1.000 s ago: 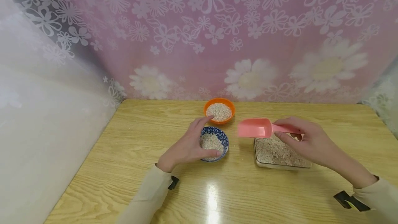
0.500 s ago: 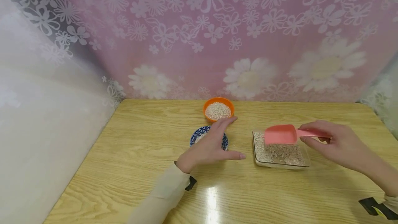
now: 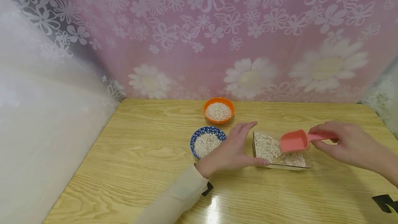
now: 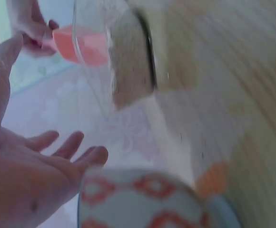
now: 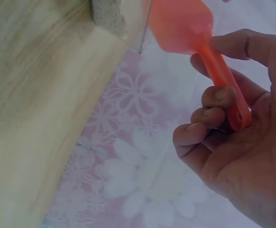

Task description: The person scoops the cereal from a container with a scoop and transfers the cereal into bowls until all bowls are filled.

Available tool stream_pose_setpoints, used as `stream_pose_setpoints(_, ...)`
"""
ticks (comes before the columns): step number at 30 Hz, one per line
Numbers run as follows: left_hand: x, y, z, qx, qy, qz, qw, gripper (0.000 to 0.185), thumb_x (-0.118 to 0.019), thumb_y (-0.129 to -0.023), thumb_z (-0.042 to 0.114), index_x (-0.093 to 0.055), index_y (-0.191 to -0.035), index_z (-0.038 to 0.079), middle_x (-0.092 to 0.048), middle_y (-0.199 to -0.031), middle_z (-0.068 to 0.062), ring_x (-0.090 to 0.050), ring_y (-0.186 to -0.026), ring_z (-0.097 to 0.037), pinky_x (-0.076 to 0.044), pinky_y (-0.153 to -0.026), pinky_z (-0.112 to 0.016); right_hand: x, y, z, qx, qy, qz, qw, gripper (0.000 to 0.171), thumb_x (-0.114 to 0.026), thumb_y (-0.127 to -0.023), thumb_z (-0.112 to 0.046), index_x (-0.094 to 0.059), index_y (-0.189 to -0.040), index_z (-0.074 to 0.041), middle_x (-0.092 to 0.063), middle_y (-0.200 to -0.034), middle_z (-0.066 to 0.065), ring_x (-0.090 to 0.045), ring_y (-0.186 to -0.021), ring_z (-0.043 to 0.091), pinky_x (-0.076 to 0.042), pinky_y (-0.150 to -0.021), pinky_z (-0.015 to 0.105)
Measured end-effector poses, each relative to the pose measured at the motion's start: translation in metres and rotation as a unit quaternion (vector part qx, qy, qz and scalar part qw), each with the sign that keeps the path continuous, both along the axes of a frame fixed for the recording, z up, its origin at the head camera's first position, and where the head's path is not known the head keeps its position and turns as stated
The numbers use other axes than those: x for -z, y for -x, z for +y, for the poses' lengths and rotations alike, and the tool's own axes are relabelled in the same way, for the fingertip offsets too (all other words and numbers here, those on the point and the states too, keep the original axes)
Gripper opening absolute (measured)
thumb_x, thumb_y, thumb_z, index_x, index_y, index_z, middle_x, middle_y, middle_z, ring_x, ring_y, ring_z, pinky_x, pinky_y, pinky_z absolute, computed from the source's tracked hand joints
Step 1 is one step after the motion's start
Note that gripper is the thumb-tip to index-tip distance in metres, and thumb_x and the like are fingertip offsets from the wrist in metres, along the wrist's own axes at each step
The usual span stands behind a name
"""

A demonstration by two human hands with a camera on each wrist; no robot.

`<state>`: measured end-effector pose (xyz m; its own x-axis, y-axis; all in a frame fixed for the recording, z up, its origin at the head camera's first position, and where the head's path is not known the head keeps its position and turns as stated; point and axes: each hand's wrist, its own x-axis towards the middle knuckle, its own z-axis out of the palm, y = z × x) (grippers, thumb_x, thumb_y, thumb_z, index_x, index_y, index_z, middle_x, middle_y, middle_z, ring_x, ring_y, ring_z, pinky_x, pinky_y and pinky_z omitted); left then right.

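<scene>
My right hand (image 3: 348, 144) grips the handle of a pink scoop (image 3: 293, 141), its blade over a clear rectangular container (image 3: 306, 165) of oat flakes (image 3: 265, 146). A bare strip of the container's bottom shows beside the blade. In the right wrist view the fingers (image 5: 219, 97) curl round the handle. My left hand (image 3: 231, 151) is at the container's left side, thumb and fingers spread apart, thumb tip right at the near left rim. Behind its wrist stands a blue-and-white patterned bowl (image 3: 199, 132) of flakes, partly covered by the hand.
An orange bowl (image 3: 219, 121) of pale flakes stands at the back of the wooden table (image 3: 140, 148), behind the patterned bowl. Beyond the table's far edge hangs a pink flowered cloth (image 3: 192, 72).
My left hand has moved right, from the patterned bowl to the container. My right hand has carried the scoop right and down to the flakes, where a bare strip has appeared.
</scene>
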<state>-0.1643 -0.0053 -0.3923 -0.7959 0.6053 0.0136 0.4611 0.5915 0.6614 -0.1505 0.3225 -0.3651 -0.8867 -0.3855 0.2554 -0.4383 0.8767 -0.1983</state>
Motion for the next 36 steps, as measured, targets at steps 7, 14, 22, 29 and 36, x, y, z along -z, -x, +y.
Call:
stream_pose_setpoints(7, 0.01, -0.005, 0.021, -0.022, 0.041, 0.006, 0.9989, 0.116, -0.074, -0.081, 0.07, -0.005, -0.165, 0.031, -0.022, -0.168, -0.002, -0.03, -0.153, -0.021, -0.046, -0.114, -0.041, -0.01, 0.008, -0.006, -0.032, -0.065, 0.032, 0.997, 0.026, -0.089, -0.07, -0.019, -0.076, -0.093, -0.016, -0.071, -0.084, -0.004, -0.056, -0.066, 0.008, -0.042, -0.056, 0.028)
stream_pose_setpoints(14, 0.019, -0.004, 0.034, -0.047, 0.091, -0.012, 0.9947, 0.127, -0.076, -0.075, 0.074, -0.002, -0.165, 0.026, -0.026, -0.165, -0.006, -0.033, -0.15, -0.022, -0.048, -0.111, -0.037, -0.023, 0.018, -0.014, -0.014, -0.112, -0.059, 0.992, 0.026, -0.084, -0.079, -0.028, -0.077, -0.1, -0.013, -0.073, -0.09, -0.001, -0.065, -0.075, 0.02, -0.053, -0.064, 0.042)
stream_pose_setpoints(22, 0.026, 0.001, 0.041, -0.045, 0.115, -0.053, 0.991, 0.137, -0.077, -0.072, 0.075, 0.009, -0.165, 0.023, -0.018, -0.171, -0.007, -0.021, -0.157, -0.024, -0.039, -0.12, -0.043, -0.019, 0.023, -0.021, -0.02, -0.106, -0.094, 0.99, 0.029, -0.081, -0.083, -0.029, -0.077, -0.105, -0.011, -0.076, -0.096, 0.0, -0.07, -0.081, 0.024, -0.056, -0.069, 0.046)
stream_pose_setpoints(29, 0.028, 0.005, 0.042, -0.047, 0.121, -0.056, 0.99, 0.137, -0.076, -0.072, 0.077, 0.01, -0.165, 0.025, -0.021, -0.17, -0.004, -0.025, -0.157, -0.022, -0.038, -0.121, -0.042, 0.002, 0.023, -0.014, -0.029, -0.036, -0.086, 0.995, 0.024, -0.08, -0.087, -0.023, -0.076, -0.108, -0.012, -0.076, -0.101, 0.003, -0.069, -0.079, 0.017, -0.053, -0.063, 0.034)
stream_pose_setpoints(36, 0.028, 0.005, 0.041, -0.042, 0.125, -0.067, 0.989, 0.136, -0.074, -0.073, 0.078, 0.014, -0.164, 0.028, -0.024, -0.17, -0.003, -0.025, -0.157, -0.022, -0.039, -0.12, -0.043, 0.033, 0.021, -0.006, -0.09, 0.05, -0.011, 0.995, 0.033, -0.085, -0.08, -0.009, -0.075, -0.111, -0.014, -0.074, -0.1, -0.003, -0.063, -0.078, -0.004, -0.053, -0.061, 0.023)
